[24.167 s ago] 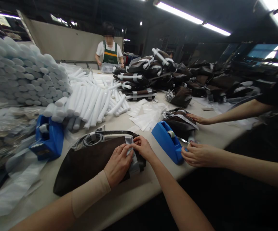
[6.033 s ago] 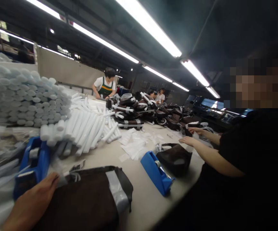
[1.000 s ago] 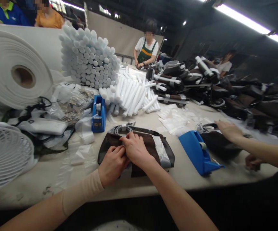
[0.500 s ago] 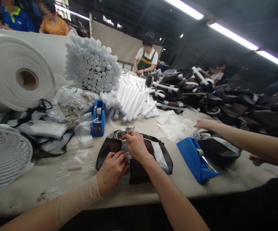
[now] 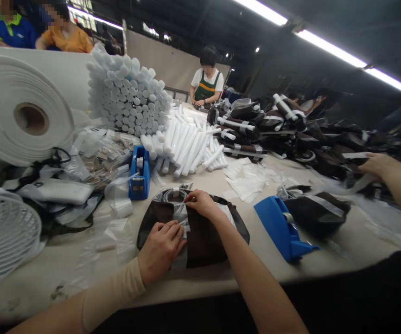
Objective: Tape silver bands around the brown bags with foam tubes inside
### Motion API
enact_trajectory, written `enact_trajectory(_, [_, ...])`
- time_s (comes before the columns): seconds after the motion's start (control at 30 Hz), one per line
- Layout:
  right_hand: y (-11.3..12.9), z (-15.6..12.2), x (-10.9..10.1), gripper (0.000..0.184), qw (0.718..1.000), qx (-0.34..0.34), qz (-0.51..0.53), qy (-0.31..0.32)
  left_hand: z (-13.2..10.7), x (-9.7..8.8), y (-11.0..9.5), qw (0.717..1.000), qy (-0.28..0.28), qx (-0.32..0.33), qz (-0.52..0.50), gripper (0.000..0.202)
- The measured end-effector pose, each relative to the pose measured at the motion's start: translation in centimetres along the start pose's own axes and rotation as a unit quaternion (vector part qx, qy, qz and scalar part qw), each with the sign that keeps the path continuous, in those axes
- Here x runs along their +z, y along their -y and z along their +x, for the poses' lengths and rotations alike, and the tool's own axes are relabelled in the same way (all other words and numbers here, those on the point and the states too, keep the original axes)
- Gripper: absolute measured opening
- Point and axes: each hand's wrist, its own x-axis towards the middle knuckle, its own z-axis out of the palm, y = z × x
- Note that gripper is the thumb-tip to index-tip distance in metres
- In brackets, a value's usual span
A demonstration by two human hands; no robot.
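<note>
There are two blue tape dispensers [image 5: 139, 172] [image 5: 281, 227], two dark brown bags [image 5: 200, 243] [image 5: 316, 214] and one white foam roll [image 5: 19, 109].

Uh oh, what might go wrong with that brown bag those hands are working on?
The left hand and right hand are on the tape across the brown bag, so it might stick on crooked or wrinkled. The bag also lies close to the front edge of the table and might slide off. Loose plastic wrappers beside the left hand could perhaps get stuck to the tape too.
</note>
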Motion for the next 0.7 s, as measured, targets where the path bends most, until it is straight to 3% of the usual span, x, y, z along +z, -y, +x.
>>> enact_trajectory(0.27, [-0.6, -0.2, 0.7, 0.011, 0.996, 0.032, 0.04, -0.077, -0.1, -0.1, 0.1, 1.0, -0.016, 0.008, -0.005, 0.023])
enact_trajectory(0.43, [1.5, -5.4, 1.7, 0.008, 0.976, -0.031, 0.12, -0.177, -0.2, -0.2, 0.2, 1.0, -0.018, 0.009, -0.009, 0.022])
enact_trajectory(0.53, [2.7, -9.4, 3.4, 0.005, 0.963, -0.087, 0.092, -0.239, -0.2, -0.3, 0.4, 1.0, -0.011, 0.013, -0.016, 0.022])
enact_trajectory(0.7, [2.3, -12.4, 5.3, 0.005, 0.968, -0.112, 0.016, -0.225, -0.3, -0.6, 0.4, 1.0, 0.012, 0.01, -0.017, 0.023])
